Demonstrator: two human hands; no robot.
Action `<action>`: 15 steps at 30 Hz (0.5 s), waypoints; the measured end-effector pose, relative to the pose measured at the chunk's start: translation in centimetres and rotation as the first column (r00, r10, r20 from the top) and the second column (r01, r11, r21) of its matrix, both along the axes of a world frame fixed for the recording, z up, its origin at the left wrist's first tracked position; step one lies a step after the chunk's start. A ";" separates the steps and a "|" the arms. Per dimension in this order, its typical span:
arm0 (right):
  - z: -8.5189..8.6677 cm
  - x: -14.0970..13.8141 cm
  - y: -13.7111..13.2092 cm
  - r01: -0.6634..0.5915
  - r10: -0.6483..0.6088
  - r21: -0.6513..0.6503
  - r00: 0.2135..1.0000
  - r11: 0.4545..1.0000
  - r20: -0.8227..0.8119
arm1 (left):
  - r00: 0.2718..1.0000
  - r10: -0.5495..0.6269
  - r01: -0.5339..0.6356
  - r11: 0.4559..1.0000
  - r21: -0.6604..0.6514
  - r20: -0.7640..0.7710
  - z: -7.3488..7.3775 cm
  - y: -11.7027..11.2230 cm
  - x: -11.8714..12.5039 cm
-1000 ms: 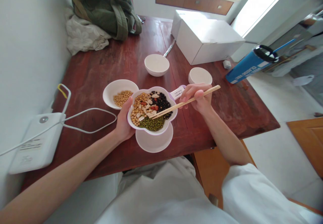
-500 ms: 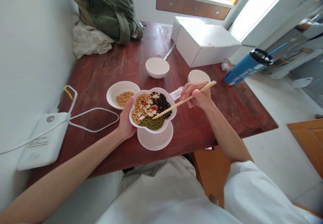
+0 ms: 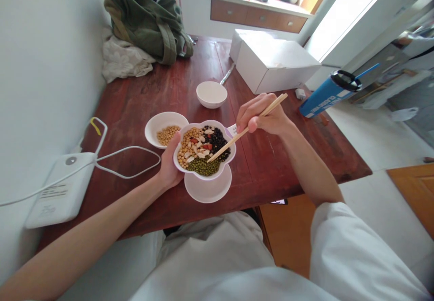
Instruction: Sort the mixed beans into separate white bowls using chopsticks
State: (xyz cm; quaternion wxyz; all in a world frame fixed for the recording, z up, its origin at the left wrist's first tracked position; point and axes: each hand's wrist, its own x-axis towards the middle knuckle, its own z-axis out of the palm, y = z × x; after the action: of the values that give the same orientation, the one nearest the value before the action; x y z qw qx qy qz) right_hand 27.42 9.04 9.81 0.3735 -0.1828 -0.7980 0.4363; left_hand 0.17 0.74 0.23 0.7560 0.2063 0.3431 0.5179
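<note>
Since half a second ago the right hand has lifted and drawn back toward the far side of the table, so the chopsticks slant more steeply. Its fingers are curled closed round the upper part of the pair. The tips reach down and left into the flower-shaped bowl, where the black beans meet the green ones; whether they grip anything cannot be told. The left hand cups the bowl's near-left rim, thumb along the edge and fingers hidden beneath. The bowl sits between the two hands, above an empty white dish. A small bowl of soybeans lies just beside the left hand, and another white bowl stands farther back.
</note>
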 end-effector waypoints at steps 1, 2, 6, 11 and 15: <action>0.8 -0.2 0.1 -0.007 0.007 -0.010 0.999 1.000 0.037 | 1.000 -0.014 0.014 1.000 -0.009 0.008 0.0 0.0 -0.1; 1.5 -0.4 0.2 -0.010 0.011 -0.016 0.998 1.000 0.061 | 0.999 -0.027 0.028 1.000 -0.015 0.018 0.0 0.0 -0.1; 2.3 -1.2 0.0 -0.034 0.032 0.026 0.997 0.999 0.076 | 0.998 -0.048 0.048 0.999 -0.007 0.050 0.1 0.0 -0.1; -1.3 -0.7 -0.6 0.063 -0.059 0.102 0.998 0.993 -0.035 | 1.000 -0.011 0.011 1.000 -0.009 0.025 0.2 0.0 0.1; -4.6 0.6 -1.7 0.280 -0.257 0.088 0.943 0.956 -0.210 | 1.000 0.001 0.000 1.000 -0.018 0.031 0.2 -0.1 0.3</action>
State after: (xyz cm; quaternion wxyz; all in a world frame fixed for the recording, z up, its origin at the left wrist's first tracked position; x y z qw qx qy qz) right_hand 28.07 7.33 5.22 0.5164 -0.2237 -0.7490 0.3499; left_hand 0.46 0.68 0.42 0.7628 0.1914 0.3363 0.5181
